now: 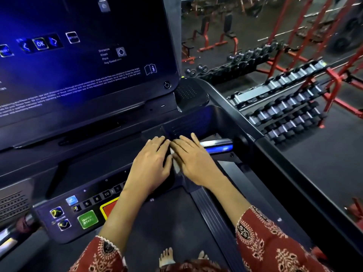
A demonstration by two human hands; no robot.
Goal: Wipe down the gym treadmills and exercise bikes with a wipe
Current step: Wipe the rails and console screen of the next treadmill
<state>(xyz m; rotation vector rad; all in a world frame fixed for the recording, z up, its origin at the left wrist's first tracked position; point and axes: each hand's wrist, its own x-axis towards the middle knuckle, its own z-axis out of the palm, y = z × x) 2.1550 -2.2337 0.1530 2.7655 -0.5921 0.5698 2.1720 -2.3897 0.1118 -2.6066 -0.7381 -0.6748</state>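
Hands press on a treadmill (216,213) console (88,163) at centre frame, the left hand (151,163) and right hand (194,160) side by side, thumbs nearly touching. A white wipe (176,165) shows only as a thin strip in the gap between them. It lies on the dark plastic just below the ribbed tray (196,118) and under the lit screen (78,55) at upper left. Both sets of fingers (186,141) lie straight and flat on the surface, curled round nothing. How much of the wipe sits beneath either palm is hidden, though its visible edge runs along the inner side of the right hand.

The wipe looks thin, soft and very light, likely to bunch or skid on the smooth plastic. Broad, flat pressure from palm and fingers should carry it best, with an edge pinched only to lift or refold it. Dumbbells (284,114) fill racks at right.
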